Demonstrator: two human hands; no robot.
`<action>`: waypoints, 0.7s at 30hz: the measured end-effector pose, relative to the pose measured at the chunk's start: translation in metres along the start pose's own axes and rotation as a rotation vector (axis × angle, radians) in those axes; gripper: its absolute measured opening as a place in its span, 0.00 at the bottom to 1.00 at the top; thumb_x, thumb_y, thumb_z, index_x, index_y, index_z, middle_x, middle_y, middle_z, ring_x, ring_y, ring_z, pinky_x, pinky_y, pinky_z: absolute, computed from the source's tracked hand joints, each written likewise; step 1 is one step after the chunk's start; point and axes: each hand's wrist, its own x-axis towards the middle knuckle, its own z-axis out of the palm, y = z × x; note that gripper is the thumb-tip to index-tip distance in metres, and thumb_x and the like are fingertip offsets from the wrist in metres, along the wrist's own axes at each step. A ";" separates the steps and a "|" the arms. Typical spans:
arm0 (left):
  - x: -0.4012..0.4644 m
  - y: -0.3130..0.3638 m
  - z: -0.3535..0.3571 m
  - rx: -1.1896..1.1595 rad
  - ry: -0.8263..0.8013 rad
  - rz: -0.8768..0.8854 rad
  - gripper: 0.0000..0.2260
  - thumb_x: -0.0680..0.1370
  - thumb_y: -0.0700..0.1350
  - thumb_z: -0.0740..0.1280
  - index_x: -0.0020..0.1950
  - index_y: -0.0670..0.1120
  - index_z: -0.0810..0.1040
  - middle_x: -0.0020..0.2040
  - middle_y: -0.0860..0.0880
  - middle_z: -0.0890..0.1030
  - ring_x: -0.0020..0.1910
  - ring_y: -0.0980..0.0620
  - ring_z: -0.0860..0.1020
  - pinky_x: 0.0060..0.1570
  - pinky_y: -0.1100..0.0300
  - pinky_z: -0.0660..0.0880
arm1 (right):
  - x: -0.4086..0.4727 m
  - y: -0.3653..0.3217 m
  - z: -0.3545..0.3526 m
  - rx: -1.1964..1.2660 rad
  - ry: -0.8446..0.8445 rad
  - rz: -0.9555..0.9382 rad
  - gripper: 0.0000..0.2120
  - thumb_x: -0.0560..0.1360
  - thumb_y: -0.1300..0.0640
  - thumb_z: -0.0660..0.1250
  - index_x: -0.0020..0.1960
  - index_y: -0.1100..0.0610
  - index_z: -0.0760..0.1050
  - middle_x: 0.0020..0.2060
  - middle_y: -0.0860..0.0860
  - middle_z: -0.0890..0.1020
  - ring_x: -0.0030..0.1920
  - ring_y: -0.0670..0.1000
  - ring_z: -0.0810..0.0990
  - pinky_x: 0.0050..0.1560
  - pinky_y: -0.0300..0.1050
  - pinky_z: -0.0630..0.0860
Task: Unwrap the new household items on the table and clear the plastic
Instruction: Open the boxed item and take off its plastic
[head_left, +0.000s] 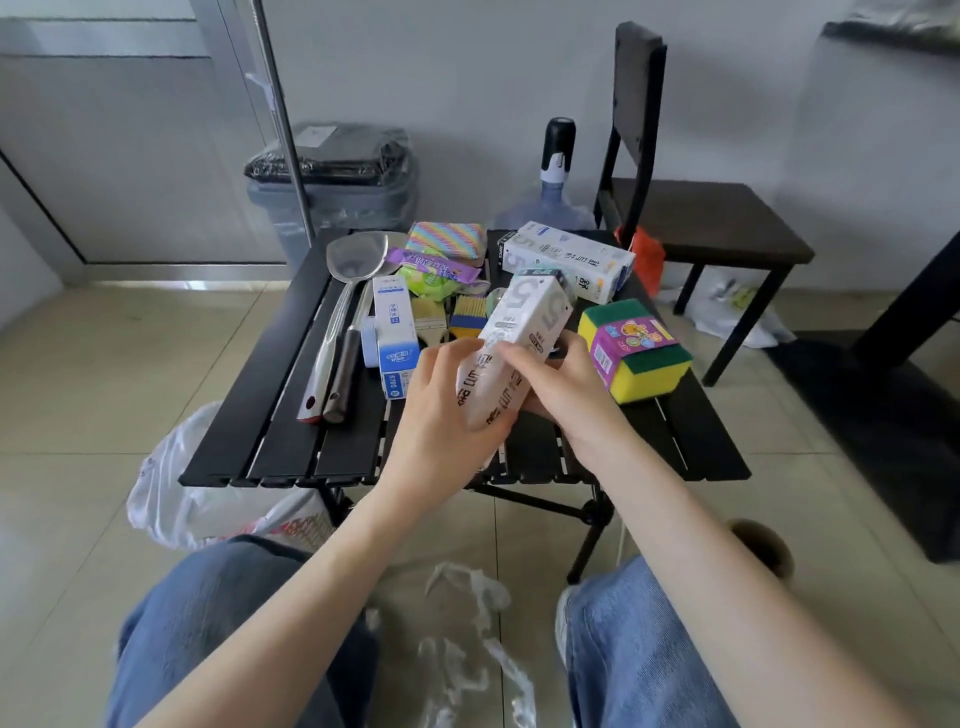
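Both hands (447, 415) (566, 384) hold one white carton (519, 332) above table (270, 415).

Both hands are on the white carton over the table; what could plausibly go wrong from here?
1. The white carton, gripped by left hand and right hand, may swing into the sponge pack near the table edge.
2. Loose plastic by the feet could cause a slip.
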 end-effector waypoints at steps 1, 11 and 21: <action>-0.001 0.004 -0.002 -0.018 -0.006 0.028 0.28 0.71 0.44 0.75 0.67 0.48 0.68 0.58 0.56 0.69 0.57 0.60 0.69 0.50 0.75 0.68 | -0.002 -0.003 -0.001 0.049 -0.022 0.021 0.32 0.72 0.52 0.73 0.70 0.56 0.62 0.57 0.52 0.80 0.55 0.50 0.81 0.52 0.54 0.81; -0.007 0.023 -0.035 -0.059 0.006 0.127 0.23 0.69 0.50 0.75 0.59 0.58 0.68 0.57 0.57 0.70 0.53 0.61 0.74 0.50 0.67 0.75 | -0.018 -0.042 -0.022 0.381 0.070 -0.067 0.23 0.75 0.58 0.70 0.68 0.58 0.67 0.52 0.55 0.84 0.50 0.51 0.84 0.39 0.47 0.82; -0.011 0.043 -0.049 -0.103 0.140 0.135 0.13 0.74 0.40 0.72 0.42 0.57 0.73 0.44 0.58 0.78 0.42 0.62 0.77 0.41 0.69 0.75 | -0.033 -0.057 -0.028 0.383 0.076 -0.066 0.19 0.77 0.57 0.68 0.67 0.55 0.70 0.49 0.52 0.84 0.49 0.49 0.83 0.38 0.46 0.83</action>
